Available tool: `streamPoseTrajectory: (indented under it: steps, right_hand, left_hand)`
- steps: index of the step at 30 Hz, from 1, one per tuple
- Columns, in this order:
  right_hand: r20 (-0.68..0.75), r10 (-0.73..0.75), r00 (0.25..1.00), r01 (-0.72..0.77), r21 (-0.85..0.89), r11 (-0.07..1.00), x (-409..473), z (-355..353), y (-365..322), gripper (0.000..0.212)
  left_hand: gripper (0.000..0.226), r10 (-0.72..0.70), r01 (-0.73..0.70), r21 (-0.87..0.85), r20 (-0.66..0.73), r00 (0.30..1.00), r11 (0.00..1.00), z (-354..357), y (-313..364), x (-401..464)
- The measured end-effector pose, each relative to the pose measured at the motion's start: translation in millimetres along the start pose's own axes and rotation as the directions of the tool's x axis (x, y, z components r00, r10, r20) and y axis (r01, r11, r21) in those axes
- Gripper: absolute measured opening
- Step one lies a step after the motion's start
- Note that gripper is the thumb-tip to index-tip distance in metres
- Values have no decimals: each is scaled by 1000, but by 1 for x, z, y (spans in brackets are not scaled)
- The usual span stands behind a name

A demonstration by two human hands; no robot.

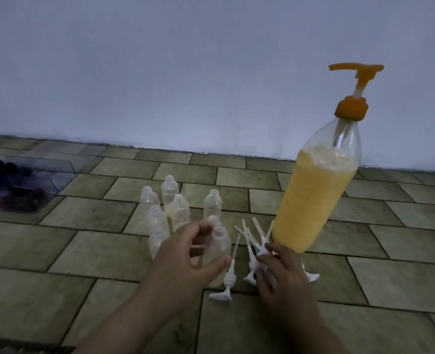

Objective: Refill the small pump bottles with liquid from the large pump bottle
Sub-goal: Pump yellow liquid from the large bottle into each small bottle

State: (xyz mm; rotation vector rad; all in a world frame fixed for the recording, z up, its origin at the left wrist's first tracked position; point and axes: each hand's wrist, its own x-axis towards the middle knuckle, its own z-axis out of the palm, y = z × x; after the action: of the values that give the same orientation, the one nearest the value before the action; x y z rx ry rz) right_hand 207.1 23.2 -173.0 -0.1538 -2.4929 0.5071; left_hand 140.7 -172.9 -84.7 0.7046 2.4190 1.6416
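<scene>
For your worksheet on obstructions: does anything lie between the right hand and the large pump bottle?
Nothing stands upright between them. The right hand rests on the loose white pump tops on the floor, right at the foot of the large pump bottle.

Yellow liquid fills the orange-pumped large bottle; clear small bottles, white pumps, olive tiles.

A single wide-angle view, worn on the person's head, looks forward and steeply down at the tiled floor. It sits close: both forearms enter from the bottom edge, and the fingers fall in the lower middle of the picture. Beyond the fingers the floor runs back to a pale wall filling the upper half. Straight lines bow toward the edges, as wide lenses do.
</scene>
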Motion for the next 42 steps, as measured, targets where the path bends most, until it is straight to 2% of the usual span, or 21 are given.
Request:
streamPoseTrajectory:
  steps: [4,8,13,15,17,21,23,25,28,30,32,37,42]
  right_hand:
    - [6,5,1000,-4,-17,1000,-1,-2,1,34]
    - [-15,-31,999,31,-28,999,-3,-4,2,33]
    - [-32,-87,996,86,-25,996,-2,-14,5,31]
    - [-111,-115,987,114,-20,993,8,-30,3,30]
    - [-247,-138,959,138,-17,990,29,-58,-4,28]
    - [-545,-174,820,162,-69,984,95,-143,-29,30]
    - [-628,-176,758,159,-84,984,128,-181,-38,34]
    - [-598,-134,791,104,-84,991,157,-208,-41,43]
    - [-386,-101,917,33,-178,983,187,-216,-33,52]
    - [-241,-99,966,39,-240,970,193,-209,-26,54]
    - [-174,-98,980,54,-240,969,192,-199,-21,53]
    - [-232,-119,966,63,-234,970,189,-190,-21,53]
    - [-276,-129,952,79,-187,979,187,-185,-21,56]
  left_hand:
    - [38,58,-57,124,-10,998,991,13,-10,-7]
    - [38,21,-18,167,-12,1000,986,22,-25,-10]
    - [40,32,-29,37,-79,996,999,25,-27,-8]
    - [45,40,-50,-73,-121,992,996,24,-21,-4]
    - [51,31,-67,-210,-169,985,975,21,-10,2]
    - [46,37,-125,-417,-212,977,900,10,24,26]
    - [47,41,-141,-474,-215,976,869,4,41,41]
    - [44,68,-177,-467,-242,968,866,1,59,55]
    - [47,149,-238,-356,-260,954,904,-1,89,75]
    - [48,174,-232,-292,-210,962,928,-1,105,88]
    - [45,178,-200,-226,-115,977,953,2,113,101]
    - [40,259,-258,-27,42,965,966,12,128,123]
    - [46,276,-276,-15,47,960,961,24,144,138]
